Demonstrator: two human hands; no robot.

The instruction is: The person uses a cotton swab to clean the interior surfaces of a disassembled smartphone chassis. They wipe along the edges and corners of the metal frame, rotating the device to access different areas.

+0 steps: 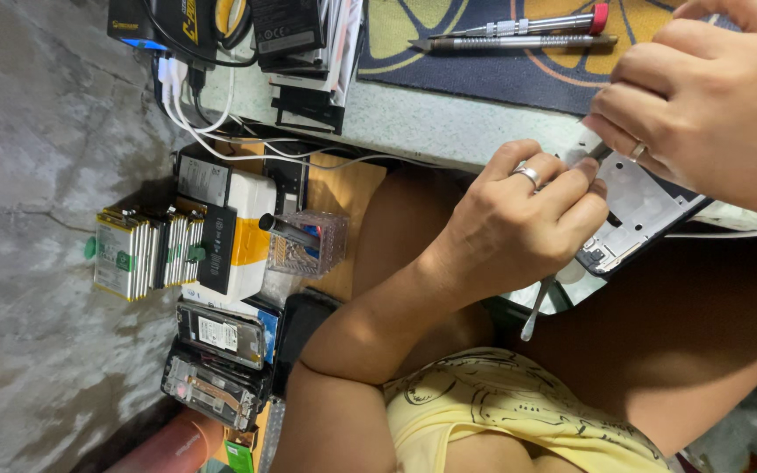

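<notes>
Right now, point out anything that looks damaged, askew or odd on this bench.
The phone held between the left hand and right hand is opened, its inner frame bare. More opened phones lie stacked by the floor edge, circuitry exposed. Nothing looks spilled.

Two hands: left hand (519, 223) with one ring, right hand (703, 96) with one ring. One opened phone frame (641, 210) between them. One slim metal tool (538, 308) under the left hand. Two metal screwdrivers (519, 33) just above-left of the right hand, on one patterned mat (484, 74). One clear plastic cup (308, 243) left of the left hand. One row of phone batteries (146, 254) farther left, too tightly packed to count. Two opened phones (216, 359) below-left of the left hand.
</notes>
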